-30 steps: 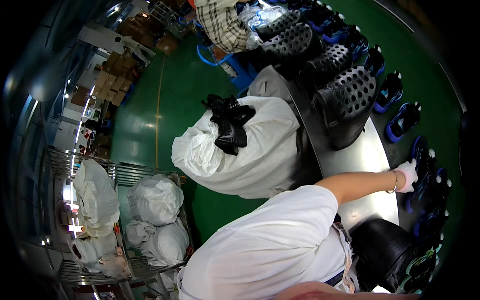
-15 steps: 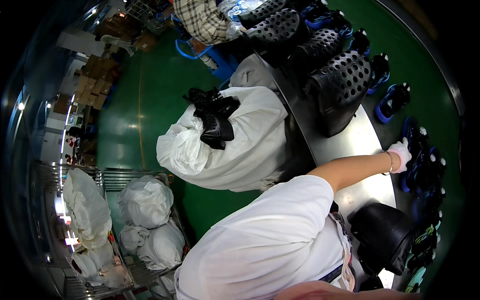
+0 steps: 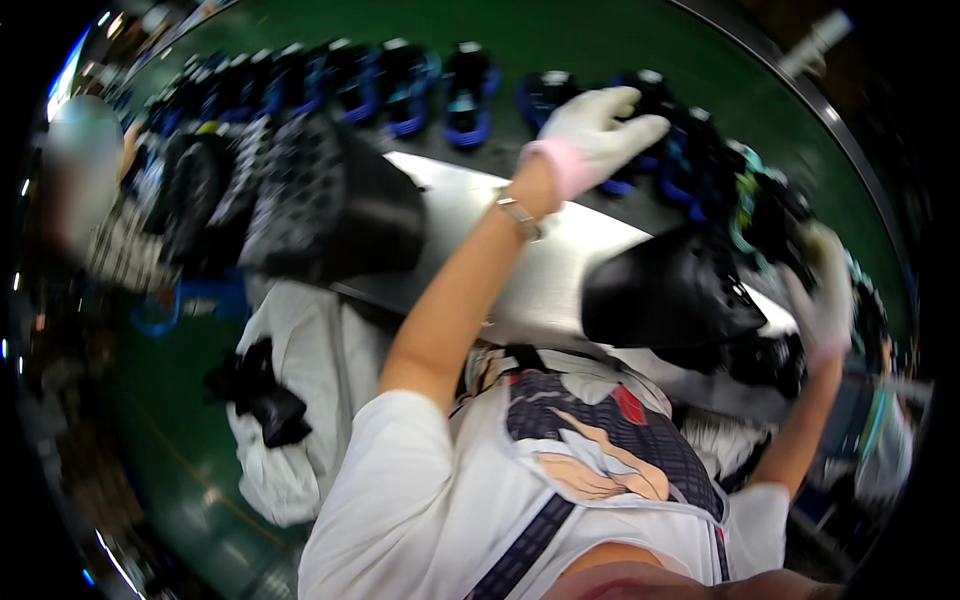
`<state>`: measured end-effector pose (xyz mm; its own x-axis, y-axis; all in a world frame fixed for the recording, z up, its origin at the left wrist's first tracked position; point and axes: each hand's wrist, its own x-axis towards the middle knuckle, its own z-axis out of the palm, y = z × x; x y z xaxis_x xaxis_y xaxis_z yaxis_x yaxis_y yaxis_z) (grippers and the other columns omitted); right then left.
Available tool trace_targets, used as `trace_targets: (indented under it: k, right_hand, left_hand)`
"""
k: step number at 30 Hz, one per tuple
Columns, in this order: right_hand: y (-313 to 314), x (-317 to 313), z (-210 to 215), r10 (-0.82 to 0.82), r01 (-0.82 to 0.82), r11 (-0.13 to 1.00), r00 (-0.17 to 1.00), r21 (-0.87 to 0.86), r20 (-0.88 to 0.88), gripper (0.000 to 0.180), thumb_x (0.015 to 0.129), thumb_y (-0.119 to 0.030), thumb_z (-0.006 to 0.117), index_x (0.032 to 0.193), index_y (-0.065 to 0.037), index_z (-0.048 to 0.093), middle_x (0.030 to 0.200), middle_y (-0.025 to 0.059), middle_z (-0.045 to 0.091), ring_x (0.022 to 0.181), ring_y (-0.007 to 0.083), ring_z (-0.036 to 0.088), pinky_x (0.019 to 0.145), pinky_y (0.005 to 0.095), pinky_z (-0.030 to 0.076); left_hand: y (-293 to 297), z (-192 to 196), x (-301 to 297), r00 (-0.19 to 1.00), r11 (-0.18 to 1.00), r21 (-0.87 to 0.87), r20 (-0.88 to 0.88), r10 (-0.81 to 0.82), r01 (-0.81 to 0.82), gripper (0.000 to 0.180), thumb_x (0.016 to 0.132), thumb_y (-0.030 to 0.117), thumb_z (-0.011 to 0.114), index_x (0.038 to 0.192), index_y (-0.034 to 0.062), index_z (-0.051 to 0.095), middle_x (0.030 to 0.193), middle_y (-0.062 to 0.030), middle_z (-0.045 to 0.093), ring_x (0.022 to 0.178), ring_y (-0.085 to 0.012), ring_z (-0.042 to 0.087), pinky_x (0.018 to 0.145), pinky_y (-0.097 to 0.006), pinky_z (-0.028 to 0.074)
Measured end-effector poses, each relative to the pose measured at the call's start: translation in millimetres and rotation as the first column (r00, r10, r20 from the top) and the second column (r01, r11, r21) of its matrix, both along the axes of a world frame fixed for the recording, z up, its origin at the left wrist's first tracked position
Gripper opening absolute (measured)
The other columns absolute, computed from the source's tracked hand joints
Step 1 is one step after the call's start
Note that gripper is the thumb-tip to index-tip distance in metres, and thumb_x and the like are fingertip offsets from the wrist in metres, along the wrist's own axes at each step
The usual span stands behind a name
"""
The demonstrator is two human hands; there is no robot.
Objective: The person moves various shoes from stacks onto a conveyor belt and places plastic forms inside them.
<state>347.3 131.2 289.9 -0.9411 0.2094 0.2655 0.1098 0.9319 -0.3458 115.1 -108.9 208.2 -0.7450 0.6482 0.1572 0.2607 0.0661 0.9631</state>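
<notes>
Standing spaced at eleven o'clock, blue-soled shoes [image 3: 354, 82] seem arranged; crowded green-trimmed shoes [image 3: 750, 200] at two perhaps remain. Left hand [image 3: 600, 138] at one is wide; right hand [image 3: 826, 288] at three is blurred; its hold I cannot tell.

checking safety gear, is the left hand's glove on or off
On: the white glove covers the left hand, its pink cuff showing.
</notes>
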Motion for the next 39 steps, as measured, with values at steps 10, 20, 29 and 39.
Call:
trace_targets:
  k: [10,20,29,39]
  right_hand:
    - [-97.1,-120.0,0.0,0.492,-0.491,0.871,0.868,-0.024,0.066,0.036,0.078,-0.020,0.069,0.110,-0.006,0.056,0.109,0.0130,0.058,0.098,0.0321,0.059,0.081,0.0371,0.051]
    - [-106.5,-154.4,-7.8,0.237,-0.252,0.967,0.858,-0.028,0.455,0.043,0.080,-0.040,0.062,0.091,0.002,0.061,0.082,0.0202,0.064,0.080,0.0360,0.063,0.072,0.0411,0.051]
    - [-109.4,-184.9,-14.9,0.251,-0.265,0.964,0.879,-0.023,0.406,0.041,0.081,-0.041,0.058,0.089,-0.001,0.061,0.077,0.0196,0.065,0.075,0.0356,0.064,0.069,0.0404,0.052]
    - [-87.2,-231.2,-28.9,0.139,-0.127,0.989,0.689,-0.070,0.711,0.059,0.081,-0.050,0.058,0.103,0.005,0.065,0.082,0.0197,0.065,0.076,0.0281,0.063,0.072,0.0362,0.050]
  left_hand:
    - [-15.7,-24.3,11.0,0.654,0.742,0.665,0.525,-0.545,0.084,0.061,0.092,0.049,0.057,0.132,0.0048,0.044,0.118,-0.0069,0.058,0.105,-0.0174,0.059,0.091,-0.034,0.050]
    - [-8.2,-45.5,16.2,0.728,0.662,0.725,0.556,-0.400,-0.190,0.036,0.094,0.021,0.059,0.124,0.0033,0.047,0.114,-0.0065,0.058,0.103,-0.0172,0.058,0.090,-0.034,0.050]
    - [-8.9,-48.0,10.0,0.635,0.662,0.696,0.650,-0.417,-0.279,0.041,0.098,0.035,0.052,0.121,0.0020,0.050,0.115,-0.0089,0.058,0.107,-0.0209,0.057,0.090,-0.039,0.050]
    - [-19.9,-102.7,-3.9,0.913,0.947,-0.039,-0.279,0.296,-0.319,0.034,0.082,0.025,0.067,0.110,0.0059,0.065,0.115,-0.0161,0.058,0.091,-0.0258,0.063,0.074,-0.032,0.053]
